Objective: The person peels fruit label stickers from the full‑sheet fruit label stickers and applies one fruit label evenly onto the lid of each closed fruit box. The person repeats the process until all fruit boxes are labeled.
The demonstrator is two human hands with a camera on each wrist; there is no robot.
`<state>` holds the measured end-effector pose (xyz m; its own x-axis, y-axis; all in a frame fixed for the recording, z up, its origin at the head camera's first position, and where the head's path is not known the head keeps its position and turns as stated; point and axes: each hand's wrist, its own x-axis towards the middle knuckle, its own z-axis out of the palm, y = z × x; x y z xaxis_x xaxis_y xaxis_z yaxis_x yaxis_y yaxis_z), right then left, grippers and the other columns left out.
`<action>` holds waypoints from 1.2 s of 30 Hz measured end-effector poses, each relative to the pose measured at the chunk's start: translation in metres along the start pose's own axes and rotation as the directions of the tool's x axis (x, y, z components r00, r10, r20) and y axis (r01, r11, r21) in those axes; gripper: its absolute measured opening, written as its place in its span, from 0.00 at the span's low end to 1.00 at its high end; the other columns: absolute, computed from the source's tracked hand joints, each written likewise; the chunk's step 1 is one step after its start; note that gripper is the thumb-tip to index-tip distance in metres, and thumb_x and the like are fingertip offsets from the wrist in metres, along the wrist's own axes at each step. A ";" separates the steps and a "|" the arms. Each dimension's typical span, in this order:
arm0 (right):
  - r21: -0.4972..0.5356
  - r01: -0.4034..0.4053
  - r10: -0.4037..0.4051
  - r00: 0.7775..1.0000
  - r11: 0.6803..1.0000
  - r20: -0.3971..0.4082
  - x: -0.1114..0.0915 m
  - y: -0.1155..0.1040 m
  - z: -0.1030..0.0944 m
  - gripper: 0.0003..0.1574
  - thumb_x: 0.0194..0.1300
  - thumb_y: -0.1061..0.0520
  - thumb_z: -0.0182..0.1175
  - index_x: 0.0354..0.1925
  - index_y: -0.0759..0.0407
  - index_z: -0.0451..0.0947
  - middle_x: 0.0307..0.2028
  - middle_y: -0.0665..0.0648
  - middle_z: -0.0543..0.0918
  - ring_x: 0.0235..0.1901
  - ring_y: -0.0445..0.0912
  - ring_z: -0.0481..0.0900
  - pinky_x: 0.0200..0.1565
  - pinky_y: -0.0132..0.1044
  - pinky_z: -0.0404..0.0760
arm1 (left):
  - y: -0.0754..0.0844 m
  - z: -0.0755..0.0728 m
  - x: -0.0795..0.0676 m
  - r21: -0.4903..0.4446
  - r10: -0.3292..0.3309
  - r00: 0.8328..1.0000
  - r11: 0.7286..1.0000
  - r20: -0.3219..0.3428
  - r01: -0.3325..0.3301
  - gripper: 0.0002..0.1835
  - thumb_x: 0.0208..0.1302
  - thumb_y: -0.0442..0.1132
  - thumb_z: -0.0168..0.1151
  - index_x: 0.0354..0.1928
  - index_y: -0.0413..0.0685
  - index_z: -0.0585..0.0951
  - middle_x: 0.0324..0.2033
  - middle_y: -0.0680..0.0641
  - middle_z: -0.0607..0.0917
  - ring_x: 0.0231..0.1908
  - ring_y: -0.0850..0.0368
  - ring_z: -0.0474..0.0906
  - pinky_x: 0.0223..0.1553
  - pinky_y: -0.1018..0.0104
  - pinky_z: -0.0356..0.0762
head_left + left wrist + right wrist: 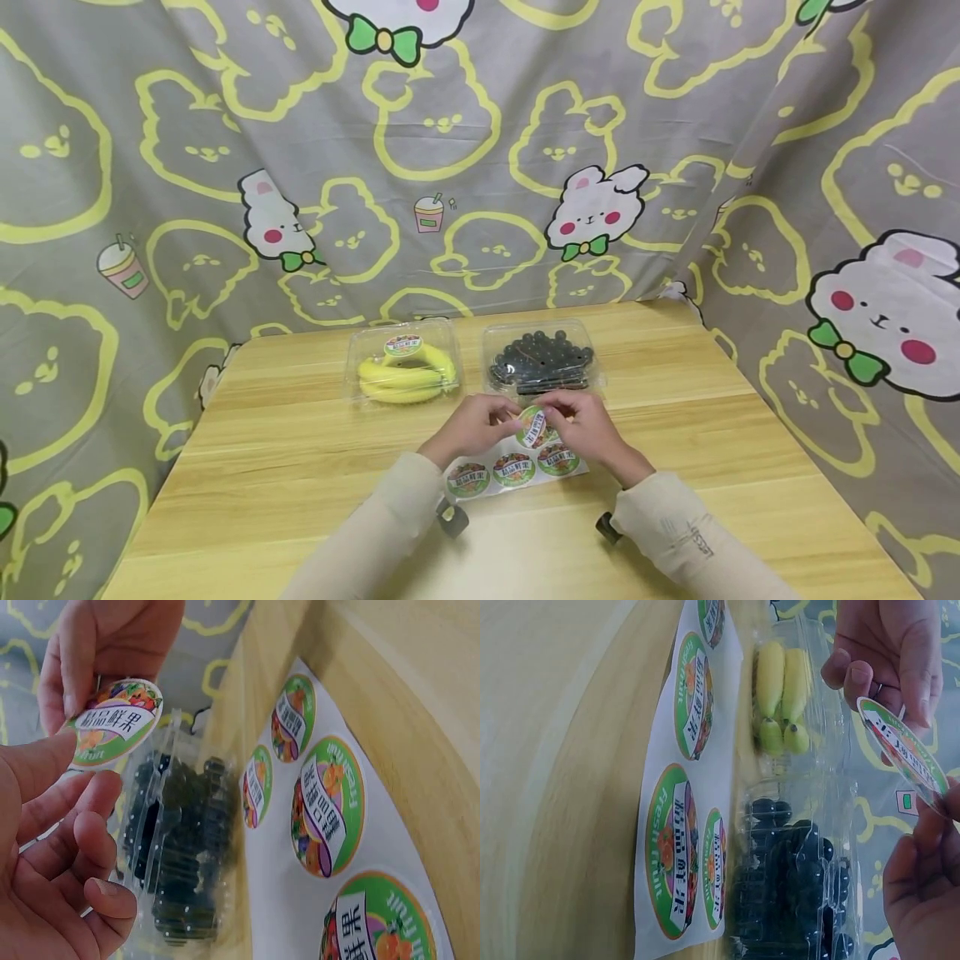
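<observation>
A round fruit sticker [535, 427], green-rimmed with a white lettered band, is raised above a white sticker sheet [480, 493]. My left hand [472, 427] pinches its left edge between thumb and index finger, the other fingers loosely curled. At the opposite edge, my right hand [594, 429] pinches the same sticker [904, 750] with thumb and fingertips. Several matching stickers [328, 806] lie on the sheet below. Just beyond the hands stands a clear plastic box of dark grapes [542, 362]; no round label shows on its lid.
Left of the grapes, a clear lidded box [352, 367] holds bananas [405, 379], with a round fruit sticker [402, 345] on its lid. Both boxes stand towards the back of the wooden table [285, 467]. A patterned curtain [480, 167] hangs behind and along the sides.
</observation>
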<state>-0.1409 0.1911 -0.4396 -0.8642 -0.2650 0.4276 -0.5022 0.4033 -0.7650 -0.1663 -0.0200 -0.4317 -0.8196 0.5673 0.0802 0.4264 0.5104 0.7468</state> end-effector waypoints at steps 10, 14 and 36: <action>0.002 0.051 -0.051 0.999 0.999 -0.005 0.002 0.007 0.002 0.10 0.64 0.69 0.60 0.45 0.66 0.81 0.26 0.50 0.82 0.20 0.37 0.71 0.20 0.30 0.73 | 0.006 0.007 0.001 -0.033 0.039 0.999 0.999 -0.008 -0.040 0.06 0.65 0.39 0.63 0.34 0.45 0.82 0.24 0.57 0.80 0.23 0.65 0.73 0.26 0.71 0.73; 0.002 0.030 -0.030 1.000 1.000 -0.006 0.002 0.006 0.002 0.13 0.63 0.68 0.61 0.47 0.69 0.77 0.29 0.51 0.82 0.21 0.38 0.71 0.22 0.30 0.73 | 0.008 0.009 0.001 -0.048 -0.002 1.000 0.999 -0.017 0.001 0.06 0.66 0.40 0.63 0.32 0.47 0.81 0.23 0.56 0.80 0.22 0.65 0.70 0.25 0.71 0.71; 0.014 -0.043 0.042 0.999 0.999 0.031 0.001 -0.003 0.001 0.18 0.62 0.72 0.60 0.51 0.69 0.75 0.25 0.56 0.81 0.20 0.41 0.72 0.21 0.30 0.72 | 0.011 0.012 0.001 -0.209 -0.155 0.985 0.968 -0.071 0.137 0.04 0.65 0.38 0.64 0.37 0.45 0.81 0.29 0.40 0.86 0.19 0.60 0.77 0.18 0.71 0.68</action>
<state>-0.1400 0.1889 -0.4373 -0.8834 -0.2743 0.3799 -0.4642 0.4023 -0.7891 -0.1582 -0.0062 -0.4311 -0.9010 0.4337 0.0104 0.2202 0.4366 0.8723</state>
